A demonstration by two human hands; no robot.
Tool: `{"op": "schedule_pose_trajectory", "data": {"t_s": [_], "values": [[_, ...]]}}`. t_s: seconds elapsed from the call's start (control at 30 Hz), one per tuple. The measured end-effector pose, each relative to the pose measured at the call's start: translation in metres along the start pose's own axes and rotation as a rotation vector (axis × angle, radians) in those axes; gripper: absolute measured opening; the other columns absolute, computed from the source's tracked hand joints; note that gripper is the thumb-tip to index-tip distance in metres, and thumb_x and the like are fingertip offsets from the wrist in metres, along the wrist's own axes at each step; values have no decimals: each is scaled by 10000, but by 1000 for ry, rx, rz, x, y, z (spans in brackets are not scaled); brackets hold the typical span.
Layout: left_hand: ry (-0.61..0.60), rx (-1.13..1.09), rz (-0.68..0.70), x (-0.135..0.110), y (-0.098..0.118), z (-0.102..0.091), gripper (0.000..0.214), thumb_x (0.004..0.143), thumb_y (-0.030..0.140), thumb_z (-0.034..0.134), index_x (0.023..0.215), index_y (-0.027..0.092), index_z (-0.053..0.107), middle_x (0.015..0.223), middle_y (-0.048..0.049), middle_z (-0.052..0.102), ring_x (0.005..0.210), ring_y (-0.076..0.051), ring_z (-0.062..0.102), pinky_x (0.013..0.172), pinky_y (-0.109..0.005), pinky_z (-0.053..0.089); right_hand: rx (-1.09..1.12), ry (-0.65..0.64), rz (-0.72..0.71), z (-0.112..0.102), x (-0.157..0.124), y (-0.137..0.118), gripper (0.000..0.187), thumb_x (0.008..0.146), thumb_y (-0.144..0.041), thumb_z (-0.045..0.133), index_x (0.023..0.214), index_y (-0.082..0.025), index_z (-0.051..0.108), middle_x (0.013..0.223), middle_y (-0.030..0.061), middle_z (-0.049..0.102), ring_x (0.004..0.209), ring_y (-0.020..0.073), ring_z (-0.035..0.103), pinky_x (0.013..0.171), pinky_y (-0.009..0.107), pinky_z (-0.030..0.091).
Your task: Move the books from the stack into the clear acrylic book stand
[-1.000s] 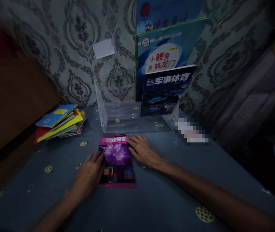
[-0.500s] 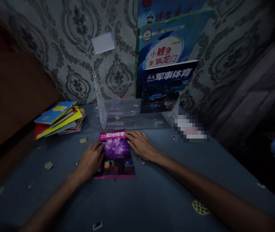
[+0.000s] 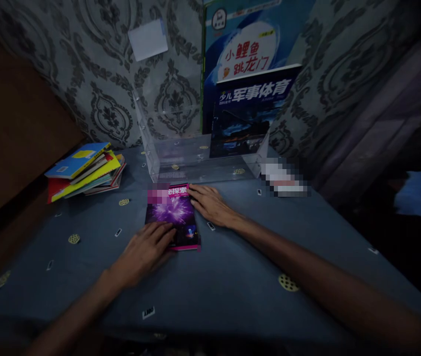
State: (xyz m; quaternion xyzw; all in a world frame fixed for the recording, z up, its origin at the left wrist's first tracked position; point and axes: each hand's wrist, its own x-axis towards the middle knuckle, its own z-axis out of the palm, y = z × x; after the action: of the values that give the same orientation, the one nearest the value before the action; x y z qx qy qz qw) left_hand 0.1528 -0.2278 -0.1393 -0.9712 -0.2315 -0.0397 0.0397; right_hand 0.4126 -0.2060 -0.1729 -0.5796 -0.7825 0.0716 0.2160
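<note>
A book with a purple burst and pink bands on its cover lies flat on the cloth-covered table, just in front of a clear plastic stand. My left hand rests over its lower left part, fingers stretched out across the cover. At the upper right edge of the same book, my right hand lies with its fingers extended, the tips touching the corner. Neither hand grips or lifts the book. The left fingers hide part of the bottom of the cover.
The clear stand holds a dark blue book upright at its right, with a larger blue book behind. A stack of books sits on the left. A blurred-out object lies right of the stand. Patterned wall covering backs the table.
My left hand has slid from the book's left edge down onto its lower part. My right hand stays at the upper right edge. The view has tilted down somewhat.
</note>
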Motion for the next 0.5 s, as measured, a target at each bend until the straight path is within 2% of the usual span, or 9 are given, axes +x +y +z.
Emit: {"op": "schedule_pose_trajectory", "data": {"t_s": [0.2, 0.37, 0.5], "values": [[138, 64, 82, 0, -3, 4, 354, 1021, 305, 392, 1237, 138, 616, 1210, -127, 682, 1117, -245, 640, 876, -382, 570, 73, 24, -26, 0, -3, 2, 409, 995, -233, 387, 1368, -174, 543, 1443, 124, 517, 1333, 248, 452, 1090, 463, 342], [144, 110, 101, 0, -1, 2, 336, 1020, 253, 374, 1227, 143, 615, 1192, -106, 697, 1095, -240, 651, 828, -362, 582, 130, 45, -16, 0, -5, 5, 401, 987, -226, 403, 1350, -194, 570, 1416, 113, 547, 1312, 250, 481, 1080, 476, 363], [142, 88, 76, -1, 2, 4, 335, 1013, 297, 399, 1212, 148, 624, 1193, -124, 689, 1105, -259, 641, 833, -385, 577, 148, 72, -38, -2, -8, 2, 388, 979, -228, 419, 1324, -213, 596, 1388, 99, 575, 1291, 250, 503, 1074, 476, 377]]}}
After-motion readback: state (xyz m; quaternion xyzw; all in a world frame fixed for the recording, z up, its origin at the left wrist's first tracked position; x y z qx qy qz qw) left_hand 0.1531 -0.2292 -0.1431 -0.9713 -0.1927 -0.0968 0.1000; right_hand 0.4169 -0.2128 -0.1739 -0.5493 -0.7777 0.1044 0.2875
